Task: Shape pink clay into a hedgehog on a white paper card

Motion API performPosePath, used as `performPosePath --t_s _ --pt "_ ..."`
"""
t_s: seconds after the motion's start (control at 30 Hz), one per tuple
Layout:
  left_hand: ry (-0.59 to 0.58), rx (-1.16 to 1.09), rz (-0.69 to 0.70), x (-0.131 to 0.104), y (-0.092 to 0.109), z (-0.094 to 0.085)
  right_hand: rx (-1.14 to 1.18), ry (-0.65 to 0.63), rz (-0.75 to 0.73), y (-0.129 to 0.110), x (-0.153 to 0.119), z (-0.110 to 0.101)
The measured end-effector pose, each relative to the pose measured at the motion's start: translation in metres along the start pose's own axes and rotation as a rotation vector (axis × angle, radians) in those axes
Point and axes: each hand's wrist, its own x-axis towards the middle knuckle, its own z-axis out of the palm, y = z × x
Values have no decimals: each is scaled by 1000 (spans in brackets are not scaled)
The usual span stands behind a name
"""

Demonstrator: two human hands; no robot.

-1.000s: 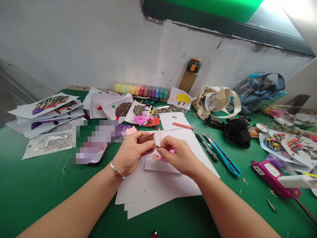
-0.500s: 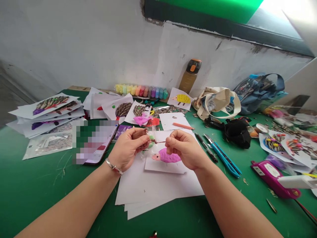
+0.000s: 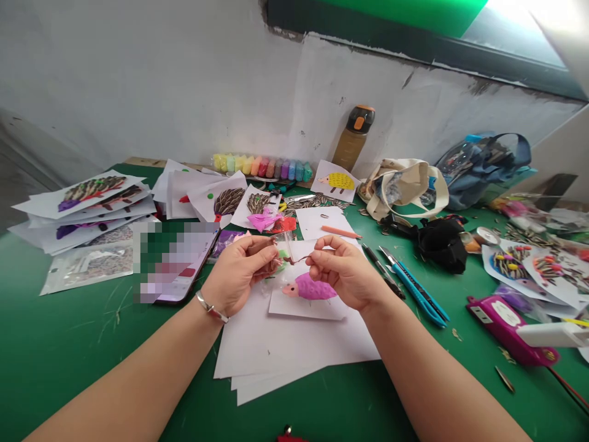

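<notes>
My left hand (image 3: 237, 273), with a silver bracelet at the wrist, is closed on a clear plastic bag (image 3: 287, 242) that has green and brown soft clay in it. A thin brown strand of clay (image 3: 301, 259) stretches from the bag to my right hand (image 3: 345, 273), whose thumb and fingers pinch its end. Just below both hands lies a white card with a pink clay hedgehog (image 3: 315, 287), its nearer side partly covered by my right hand. Larger white sheets (image 3: 294, 350) are stacked under the card.
A phone (image 3: 184, 276) and stacked hedgehog pictures (image 3: 92, 196) lie left. An orange pencil (image 3: 341, 232), a black pen (image 3: 383, 271) and a blue cutter (image 3: 416, 291) lie right. Behind stand a bottle (image 3: 353, 138) and clay packs (image 3: 262, 167). A magenta device (image 3: 506, 328) sits far right.
The brown strand between my hands now sags and curves where it was straighter. My right hand has shifted slightly and its fingers have lifted a little. The left hand keeps its hold on the bag.
</notes>
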Motion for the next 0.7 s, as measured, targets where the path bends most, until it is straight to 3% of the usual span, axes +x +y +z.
performPosePath --t_s 0.23,0.43,0.7 --pt "-28 -4 -23 -4 1 1 -66 -19 47 2 -4 9" --pt "-54 42 -39 -5 1 1 -15 -72 64 -4 -5 4" --pt "-64 85 -17 -5 0 2 -236 -23 2 0 -4 2"
